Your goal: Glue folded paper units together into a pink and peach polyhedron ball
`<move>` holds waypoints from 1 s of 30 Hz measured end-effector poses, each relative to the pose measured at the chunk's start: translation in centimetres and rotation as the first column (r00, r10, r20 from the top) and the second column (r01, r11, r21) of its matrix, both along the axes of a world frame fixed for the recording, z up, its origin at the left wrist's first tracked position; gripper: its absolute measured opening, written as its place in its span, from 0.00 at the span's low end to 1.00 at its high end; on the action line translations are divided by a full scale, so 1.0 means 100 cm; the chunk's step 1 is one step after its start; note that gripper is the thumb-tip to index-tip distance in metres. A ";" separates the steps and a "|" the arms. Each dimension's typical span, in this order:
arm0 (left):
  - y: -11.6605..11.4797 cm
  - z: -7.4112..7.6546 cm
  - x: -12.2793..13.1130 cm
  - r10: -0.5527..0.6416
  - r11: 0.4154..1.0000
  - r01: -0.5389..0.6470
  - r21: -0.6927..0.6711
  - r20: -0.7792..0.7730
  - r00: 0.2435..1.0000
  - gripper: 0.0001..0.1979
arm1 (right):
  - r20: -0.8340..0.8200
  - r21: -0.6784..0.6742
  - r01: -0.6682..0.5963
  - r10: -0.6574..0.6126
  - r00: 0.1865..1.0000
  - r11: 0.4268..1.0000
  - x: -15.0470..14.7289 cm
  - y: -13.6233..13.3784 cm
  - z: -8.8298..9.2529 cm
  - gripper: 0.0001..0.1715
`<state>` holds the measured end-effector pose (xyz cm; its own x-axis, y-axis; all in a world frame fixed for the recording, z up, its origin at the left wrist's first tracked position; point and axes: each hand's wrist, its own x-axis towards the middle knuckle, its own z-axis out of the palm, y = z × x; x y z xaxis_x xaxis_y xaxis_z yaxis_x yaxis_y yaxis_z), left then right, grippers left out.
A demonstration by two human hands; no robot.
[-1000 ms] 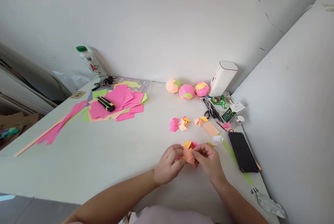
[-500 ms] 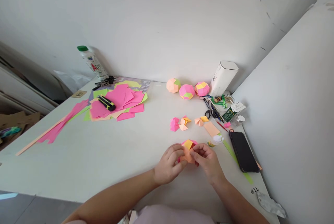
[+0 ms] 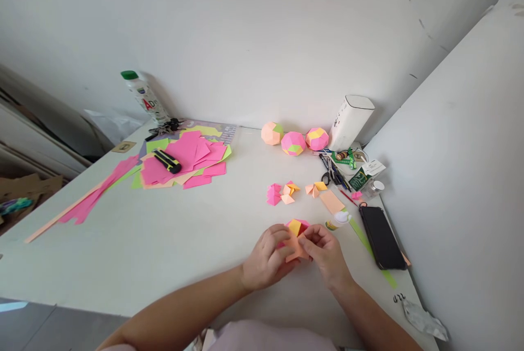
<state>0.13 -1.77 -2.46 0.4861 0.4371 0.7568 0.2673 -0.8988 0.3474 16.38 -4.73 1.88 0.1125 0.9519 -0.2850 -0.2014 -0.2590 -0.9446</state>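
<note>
A folded paper piece (image 3: 295,242) in orange, yellow and pink is held between both hands near the table's front. My left hand (image 3: 268,257) wraps round its left side, with the fingers over the orange face. My right hand (image 3: 326,255) pinches its right edge between thumb and index finger. A dark opening shows beside the yellow face. Just beyond lie a pink folded piece (image 3: 274,194), an orange and yellow one (image 3: 289,192) and another peach and yellow one (image 3: 316,189). A small white-capped bottle (image 3: 338,221) lies right of my right hand.
Three paper balls (image 3: 293,143) sit by the wall, beside a white container (image 3: 351,123). Scissors (image 3: 326,178), pens and a black phone (image 3: 382,238) lie at the right. Pink sheets (image 3: 186,154) with a cutter (image 3: 167,161) and a bottle (image 3: 145,97) are at the left.
The fingers of my left hand have shifted slightly on the paper piece, and more of its lower orange face shows. My right hand has hardly moved.
</note>
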 end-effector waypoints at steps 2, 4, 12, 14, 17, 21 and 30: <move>0.000 -0.003 0.001 -0.014 0.989 0.012 -0.144 -0.014 1.000 0.35 | -0.041 -0.012 0.017 -0.018 0.999 1.000 0.000 0.000 0.001 0.15; 0.001 -0.006 0.002 -0.010 0.958 -0.005 -0.288 -0.049 0.999 0.44 | -0.076 -0.033 0.030 -0.032 0.997 0.999 0.000 0.002 0.001 0.16; 0.007 -0.015 0.001 -0.081 0.889 0.046 -0.455 -0.058 0.995 0.38 | -0.060 -0.038 0.009 -0.011 0.998 0.999 0.001 0.001 -0.001 0.15; 0.007 -0.015 0.000 -0.076 0.897 0.041 -0.440 -0.061 0.995 0.39 | -0.060 -0.036 0.018 -0.020 0.998 0.999 0.000 0.000 -0.001 0.16; 0.007 -0.014 0.000 -0.058 0.909 0.024 -0.416 -0.069 0.996 0.37 | -0.061 -0.038 0.028 -0.030 0.998 0.999 -0.001 0.000 -0.002 0.16; 0.006 -0.012 0.001 -0.043 0.931 0.012 -0.365 -0.077 0.996 0.35 | -0.060 -0.034 0.046 -0.048 0.997 0.998 -0.001 0.000 -0.003 0.17; 0.005 -0.014 0.001 0.033 0.975 -0.062 -0.212 -0.137 0.990 0.32 | -0.050 -0.015 0.035 -0.036 0.998 0.999 -0.003 -0.001 -0.002 0.16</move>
